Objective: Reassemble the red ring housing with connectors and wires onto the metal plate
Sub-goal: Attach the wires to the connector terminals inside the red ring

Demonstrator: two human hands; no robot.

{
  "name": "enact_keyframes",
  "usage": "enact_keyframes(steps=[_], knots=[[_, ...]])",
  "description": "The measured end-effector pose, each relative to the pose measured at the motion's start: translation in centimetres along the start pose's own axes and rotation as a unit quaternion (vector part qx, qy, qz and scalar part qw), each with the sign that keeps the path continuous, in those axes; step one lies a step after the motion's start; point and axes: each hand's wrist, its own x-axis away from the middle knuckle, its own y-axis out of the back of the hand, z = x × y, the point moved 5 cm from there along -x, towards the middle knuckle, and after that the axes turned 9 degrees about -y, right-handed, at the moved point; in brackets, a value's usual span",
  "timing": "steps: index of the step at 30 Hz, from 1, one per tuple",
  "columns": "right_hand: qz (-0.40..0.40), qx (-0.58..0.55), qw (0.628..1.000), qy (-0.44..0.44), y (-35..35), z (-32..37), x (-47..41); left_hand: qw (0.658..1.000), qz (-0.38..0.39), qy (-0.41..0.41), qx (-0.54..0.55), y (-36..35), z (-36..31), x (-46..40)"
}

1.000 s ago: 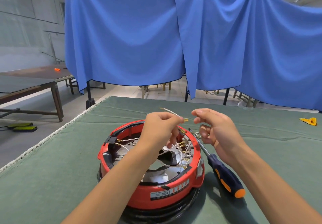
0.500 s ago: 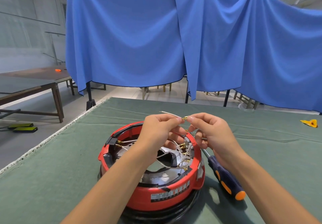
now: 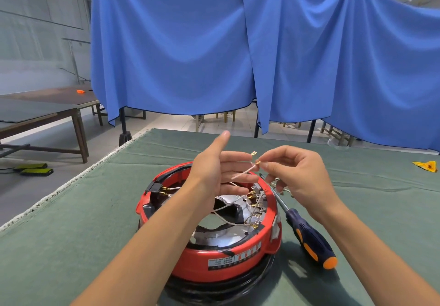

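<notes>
So the red ring housing (image 3: 228, 246) sits on the green worktop (image 3: 71, 234), right under both hands and a bit nearer the camera. Inside it there's a shiny metal plate (image 3: 223, 234) plus a bunch of white wires (image 3: 228, 206) and brass connectors (image 3: 253, 196) along the right inner wall, too small to count properly. The right hand (image 3: 295, 174) pinches one white wire by its brass connector (image 3: 257, 162), held up above the ring. A second little brass connector (image 3: 254, 154) shows just above it, at the left fingertips. The left hand (image 3: 214, 174) is spread, fingers straight, thumb pointing up, not gripping anything as far as I can tell. One screwdriver (image 3: 307, 231), blue and orange handle, lies just beside the housing on the right. Blue curtains (image 3: 178, 43) hang behind, and one yellow thing (image 3: 426, 166) sits far right on the worktop.
</notes>
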Motion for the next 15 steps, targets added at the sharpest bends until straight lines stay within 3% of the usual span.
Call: enact_keyframes(steps=[4,10,15], knots=[[0.022,0.061,0.998,0.012,-0.6,-0.2,0.1,0.996,-0.027,-0.02,-0.077,0.7,0.2,0.0],[-0.001,0.14,0.99,0.01,-0.5,-0.5,0.0,0.995,-0.065,-0.018,-0.08,1.1,0.3,-0.1],[0.061,0.331,0.941,-0.027,-0.3,-1.6,-0.2,0.981,-0.102,-0.057,-0.157,1.7,-0.1,-0.4]])
